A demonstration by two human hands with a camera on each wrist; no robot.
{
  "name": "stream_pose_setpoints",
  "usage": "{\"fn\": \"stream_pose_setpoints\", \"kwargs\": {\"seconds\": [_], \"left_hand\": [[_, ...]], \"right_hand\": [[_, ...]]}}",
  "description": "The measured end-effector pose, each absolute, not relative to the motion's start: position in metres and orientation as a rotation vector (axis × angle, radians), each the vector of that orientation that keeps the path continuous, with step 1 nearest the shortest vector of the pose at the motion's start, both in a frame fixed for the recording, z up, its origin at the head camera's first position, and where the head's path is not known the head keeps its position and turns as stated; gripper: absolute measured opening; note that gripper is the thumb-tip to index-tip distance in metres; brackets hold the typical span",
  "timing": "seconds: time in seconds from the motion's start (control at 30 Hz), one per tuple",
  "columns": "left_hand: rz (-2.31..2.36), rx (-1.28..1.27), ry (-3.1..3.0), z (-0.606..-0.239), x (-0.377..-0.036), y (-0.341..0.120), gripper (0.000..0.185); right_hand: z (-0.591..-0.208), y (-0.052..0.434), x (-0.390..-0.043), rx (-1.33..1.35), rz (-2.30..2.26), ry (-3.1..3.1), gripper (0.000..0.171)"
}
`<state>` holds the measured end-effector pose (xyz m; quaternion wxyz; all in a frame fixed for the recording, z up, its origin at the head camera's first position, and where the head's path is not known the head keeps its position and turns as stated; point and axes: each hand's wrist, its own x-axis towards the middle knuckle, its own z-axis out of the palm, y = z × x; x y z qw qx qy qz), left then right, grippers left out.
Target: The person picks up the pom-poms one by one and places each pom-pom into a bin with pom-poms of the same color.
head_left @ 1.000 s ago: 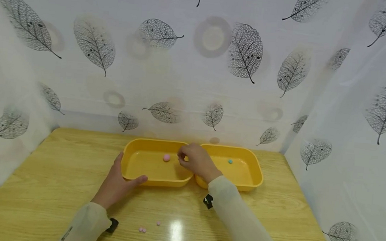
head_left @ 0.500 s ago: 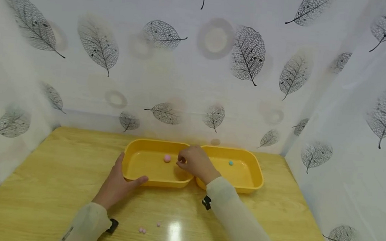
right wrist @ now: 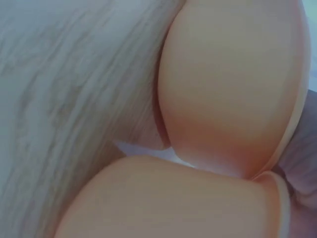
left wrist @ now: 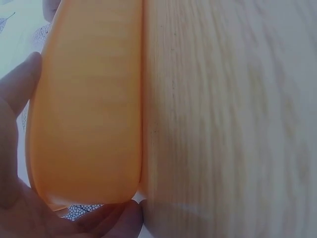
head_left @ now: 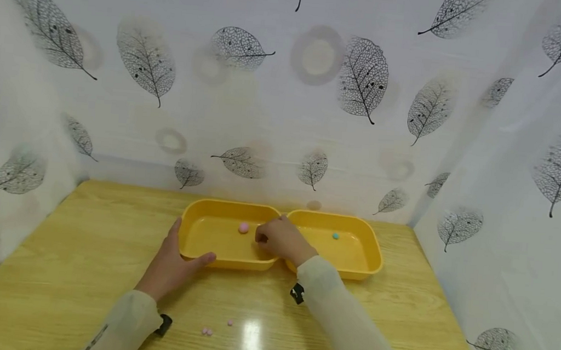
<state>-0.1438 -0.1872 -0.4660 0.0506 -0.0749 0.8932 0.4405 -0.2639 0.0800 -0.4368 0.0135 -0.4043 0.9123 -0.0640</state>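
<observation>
Nearest the viewer, on the pale wooden tabletop (head_left: 82, 247), three tiny pink beads (head_left: 214, 329) are lying beside a glare patch. Farther in, the left hand (head_left: 169, 268) is gripping the near corner of the left yellow plastic tray (head_left: 206, 243), thumb curling along its front wall. The right hand (head_left: 280, 240) is hovering over that tray's right end, fingertips pinched together; what they hold I cannot tell. A pink ball (head_left: 243, 227) is resting inside. Just beside, the right yellow plastic tray (head_left: 368, 259) is holding a small teal bead (head_left: 335, 236). Behind, white leaf-printed curtains (head_left: 317, 90) are enclosing the tabletop.
</observation>
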Motion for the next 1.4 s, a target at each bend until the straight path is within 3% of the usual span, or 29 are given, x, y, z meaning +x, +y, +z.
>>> {"fn": "stream_pose_setpoints", "kwargs": {"seconds": [0.43, 0.73, 1.07, 1.4], "left_hand": [[1.347, -0.23, 2.708, -0.468, -0.146, -0.187, 0.135], [1.341, -0.24, 2.691, -0.473, -0.144, -0.186, 0.136], [1.332, -0.239, 2.695, -0.469, -0.142, -0.186, 0.135], [1.332, -0.227, 2.707, -0.467, -0.143, -0.184, 0.134]], "right_hand": [[-0.435, 0.068, -0.265, -1.16, -0.093, 2.831, 0.019], [-0.438, 0.066, -0.263, -1.135, -0.052, 2.822, 0.035], [-0.419, 0.083, -0.238, -1.14, -0.402, 2.906, 0.003], [-0.414, 0.1, -0.183, -1.157, -0.65, 2.869, 0.009]]}}
